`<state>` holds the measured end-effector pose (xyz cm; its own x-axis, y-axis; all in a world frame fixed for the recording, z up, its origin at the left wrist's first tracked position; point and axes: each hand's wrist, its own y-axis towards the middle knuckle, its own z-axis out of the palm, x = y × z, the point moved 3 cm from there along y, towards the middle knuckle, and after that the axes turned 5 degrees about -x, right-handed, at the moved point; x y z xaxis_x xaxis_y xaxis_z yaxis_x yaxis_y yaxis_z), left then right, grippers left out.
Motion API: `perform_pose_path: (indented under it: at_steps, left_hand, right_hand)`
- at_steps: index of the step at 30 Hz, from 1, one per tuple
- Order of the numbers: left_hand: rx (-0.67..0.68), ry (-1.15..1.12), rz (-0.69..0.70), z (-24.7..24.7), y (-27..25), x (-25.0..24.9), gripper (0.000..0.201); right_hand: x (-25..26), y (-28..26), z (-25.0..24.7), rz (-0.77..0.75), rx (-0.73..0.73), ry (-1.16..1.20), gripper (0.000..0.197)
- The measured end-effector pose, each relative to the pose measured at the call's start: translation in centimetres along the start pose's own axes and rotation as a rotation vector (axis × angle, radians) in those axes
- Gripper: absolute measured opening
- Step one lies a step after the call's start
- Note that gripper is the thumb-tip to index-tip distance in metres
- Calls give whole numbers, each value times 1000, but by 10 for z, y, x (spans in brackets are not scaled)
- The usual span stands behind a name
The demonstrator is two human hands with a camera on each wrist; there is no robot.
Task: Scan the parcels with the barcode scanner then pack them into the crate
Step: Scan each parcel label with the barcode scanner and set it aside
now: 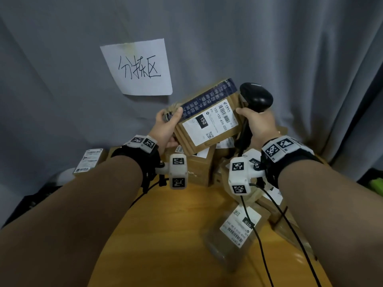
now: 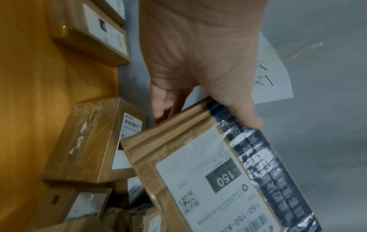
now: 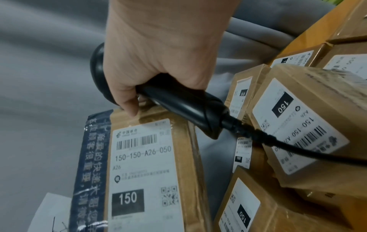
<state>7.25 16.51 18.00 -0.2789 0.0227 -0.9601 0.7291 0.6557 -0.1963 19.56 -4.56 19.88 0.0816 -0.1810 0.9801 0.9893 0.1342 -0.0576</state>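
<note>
Left hand gripping a taped parcel at frame centre. Right hand wrapped around black scanner, thumb touching parcel's edge.

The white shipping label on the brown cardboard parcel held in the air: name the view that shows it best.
Right wrist: the white shipping label fills the frame, with barcode, 150-150-A26-050 and the black 150 block readable. The head view shows the whole label, small and tilted. The left wrist view shows it rotated, its barcode end cut off.

"150-150-A26-050", "A26", "150" on held parcel's label; "分拣区" on wall paper.
</note>
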Motion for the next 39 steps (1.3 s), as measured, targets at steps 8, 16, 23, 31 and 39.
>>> perform_pose_path:
  at_steps: [8,16,23,31,39]
  left_hand:
    - [-72,-174,-57,-26,0,-8,66]
    - [68,-112,45,-37,-8,-13,46]
    - [142,168,37,-34,-14,-19,89]
    - [230,172,249,-32,-17,-12,67]
    - [305,161,227,-27,-16,-25,107]
  right_hand:
    - [-4,-21,5,2,25,103,20]
    - [24,-47,29,-72,267,320,27]
    - [34,-48,38,-186,197,142,15]
    - [34,-33,43,4,171,219,14]
    - [20,-23,45,148,104,230,16]
